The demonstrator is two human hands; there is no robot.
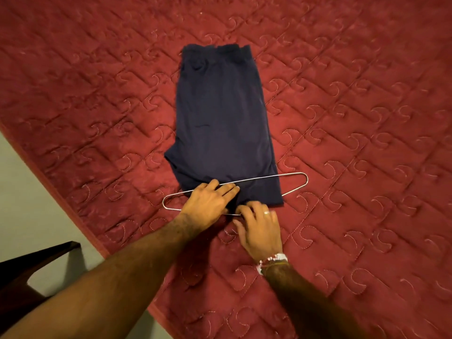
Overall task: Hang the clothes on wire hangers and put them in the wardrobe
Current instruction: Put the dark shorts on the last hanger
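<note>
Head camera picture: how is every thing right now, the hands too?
Shorts: folded, lying flat on the quilt.
Wire hanger: lying flat, one wire over the shorts' near end, another under it.
Left hand: flat, pressing on shorts and hanger.
Right hand: fingers curled at the shorts' near edge; grip unclear.
Quilt: spread flat.

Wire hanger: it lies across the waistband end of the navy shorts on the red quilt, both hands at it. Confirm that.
Wrong on one point. The head view shows the wire hanger crossing the near, leg end of the navy shorts; the waistband lies at the far end. The rest stands: red quilt underneath, left hand and right hand both at the hanger.
</note>
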